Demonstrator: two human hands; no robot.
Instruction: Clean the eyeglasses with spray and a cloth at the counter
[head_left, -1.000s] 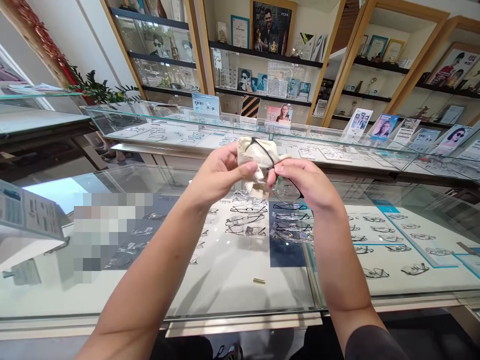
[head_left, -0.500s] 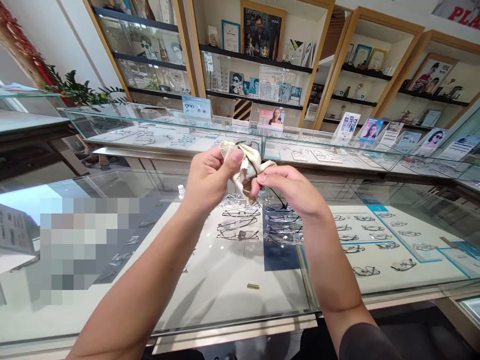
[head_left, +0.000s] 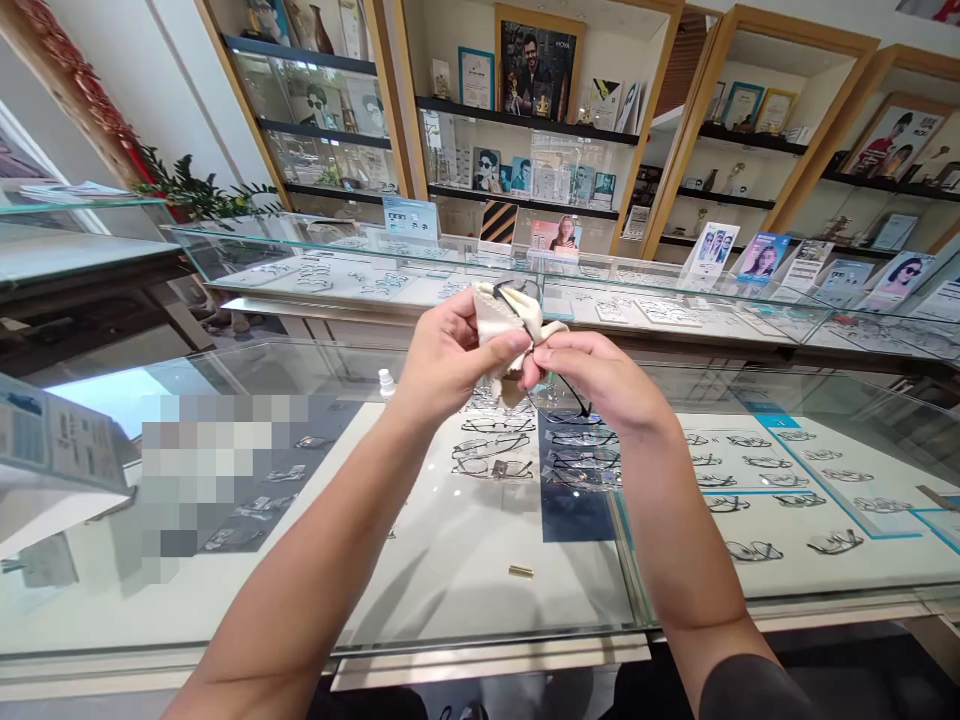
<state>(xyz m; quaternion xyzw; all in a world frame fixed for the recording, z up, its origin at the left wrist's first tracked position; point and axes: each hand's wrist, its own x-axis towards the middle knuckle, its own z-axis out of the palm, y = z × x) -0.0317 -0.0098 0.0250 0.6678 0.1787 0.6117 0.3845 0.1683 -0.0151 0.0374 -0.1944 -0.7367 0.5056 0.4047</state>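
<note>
A cream cleaning cloth point(head_left: 491, 312) with a zigzag edge is folded over a pair of eyeglasses point(head_left: 576, 398), above the glass counter. My left hand point(head_left: 442, 365) is closed on the cloth, its thumb pressing it against the part of the glasses inside. With thumb and fingertips, my right hand point(head_left: 604, 378) pinches the dark frame at the cloth's right side. A thin black temple sticks out below the right fingers. The cloth and fingers hide most of the lenses.
Beneath my hands, the glass display counter point(head_left: 450, 590) holds rows of eyeglasses point(head_left: 495, 447). A small white bottle point(head_left: 386, 383) stands beyond my left forearm. A gold-coloured piece point(head_left: 521, 572) lies near the front. A folded card point(head_left: 60, 440) stands at left; another glass case point(head_left: 337, 270) runs behind.
My left thumb has shifted right and down across the cloth, toward the right fingertips. The right hand keeps its pinch. The whole view has shifted slightly, with the scene moving right.
</note>
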